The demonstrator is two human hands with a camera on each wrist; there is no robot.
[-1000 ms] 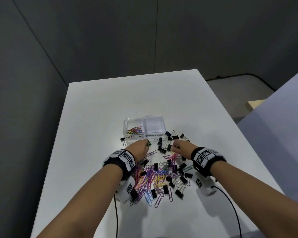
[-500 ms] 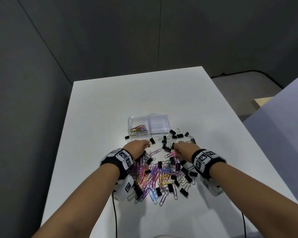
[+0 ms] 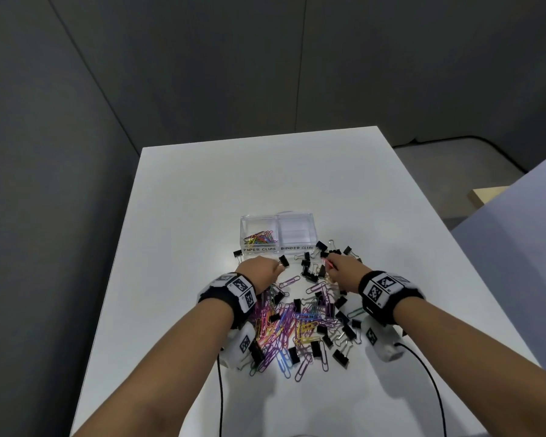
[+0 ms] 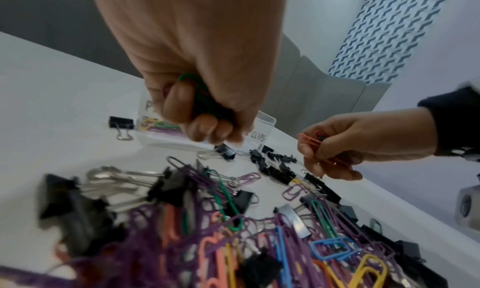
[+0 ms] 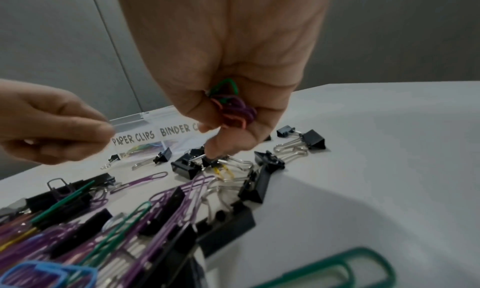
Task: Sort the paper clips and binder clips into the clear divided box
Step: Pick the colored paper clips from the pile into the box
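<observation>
- Both hands work at the far edge of the clip heap on the white table (image 3: 177, 216), just near of the clear divided plastic box (image 3: 277, 219).
- Left hand (image 3: 260, 270) is curled tight; the left wrist view shows a green wire paper clip (image 4: 193, 84) gripped in its fingers, which the head view hides.
- Right hand (image 3: 344, 269) clutches a bunch of pink, purple and green paper clips (image 5: 232, 109); its fingertips reach down to the small black binder clips (image 5: 187, 165).
- Long axis of the box runs left to right; its left cell, labelled PAPER CLIPS, holds a few coloured paper clips (image 3: 260, 238), and the right cell is labelled BINDER CLIPS.
- Near of the hands lies the mixed pile of coloured paper clips and black binder clips (image 3: 300, 329).
</observation>
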